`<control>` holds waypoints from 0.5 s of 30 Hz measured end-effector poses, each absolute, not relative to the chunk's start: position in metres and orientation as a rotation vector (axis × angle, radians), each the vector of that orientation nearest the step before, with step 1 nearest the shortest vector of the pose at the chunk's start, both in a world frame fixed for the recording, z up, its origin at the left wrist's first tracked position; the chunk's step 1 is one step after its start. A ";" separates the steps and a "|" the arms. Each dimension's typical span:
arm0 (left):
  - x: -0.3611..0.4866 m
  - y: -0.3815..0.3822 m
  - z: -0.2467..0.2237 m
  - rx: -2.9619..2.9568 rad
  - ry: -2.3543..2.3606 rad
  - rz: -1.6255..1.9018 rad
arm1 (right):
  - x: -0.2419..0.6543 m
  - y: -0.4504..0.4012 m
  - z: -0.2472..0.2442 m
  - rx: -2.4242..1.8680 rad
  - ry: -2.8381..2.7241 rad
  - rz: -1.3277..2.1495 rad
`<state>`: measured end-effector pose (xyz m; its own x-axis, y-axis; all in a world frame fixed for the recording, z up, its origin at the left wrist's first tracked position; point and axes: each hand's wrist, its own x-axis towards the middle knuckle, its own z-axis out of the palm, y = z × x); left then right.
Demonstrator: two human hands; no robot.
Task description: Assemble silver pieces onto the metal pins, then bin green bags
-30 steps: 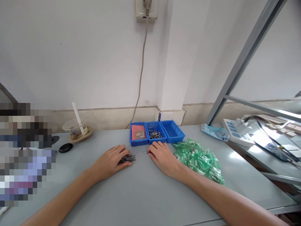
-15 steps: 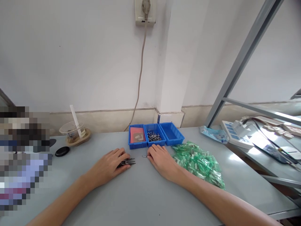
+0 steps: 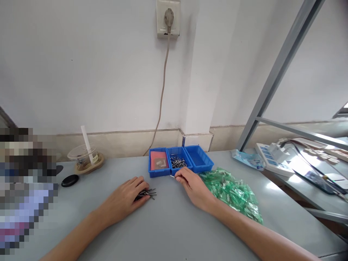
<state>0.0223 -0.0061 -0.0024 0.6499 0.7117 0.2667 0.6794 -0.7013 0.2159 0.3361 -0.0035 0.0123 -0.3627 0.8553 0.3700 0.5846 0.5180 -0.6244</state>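
Note:
My left hand point(image 3: 126, 197) rests on the grey table, its fingers curled round a bunch of thin dark metal pins point(image 3: 152, 193) whose ends stick out to the right. In front of the blue bins, my right hand point(image 3: 194, 186) pinches one small silvery metal pin point(image 3: 172, 176) between thumb and fingers. Just behind that hand stands the middle blue bin point(image 3: 174, 170), with many short metal pins point(image 3: 178, 161) lying loose in it. Joined on its left is a blue bin point(image 3: 159, 174) with a red card point(image 3: 155, 156). Another blue bin point(image 3: 203, 168) is on the right.
Green plastic bags point(image 3: 231, 192) lie beside my right forearm. To the left are a black oval object point(image 3: 70, 180) and a clear cup point(image 3: 77, 153) on a tan holder. A power strip point(image 3: 274, 159) and a grey metal frame point(image 3: 277, 79) stand at the right.
My right hand has shifted slightly right, with its fingers lifted and pinching the pin. My left hand stays round its bunch. The view has tilted up a little.

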 end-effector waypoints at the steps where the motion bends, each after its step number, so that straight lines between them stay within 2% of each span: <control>1: 0.022 -0.006 -0.002 2.761 1.172 0.508 | 0.337 -0.003 0.013 -1.173 -2.053 0.547; 15: 0.024 -0.008 0.000 2.757 1.161 0.541 | 0.333 -0.009 0.021 -1.171 -1.889 0.690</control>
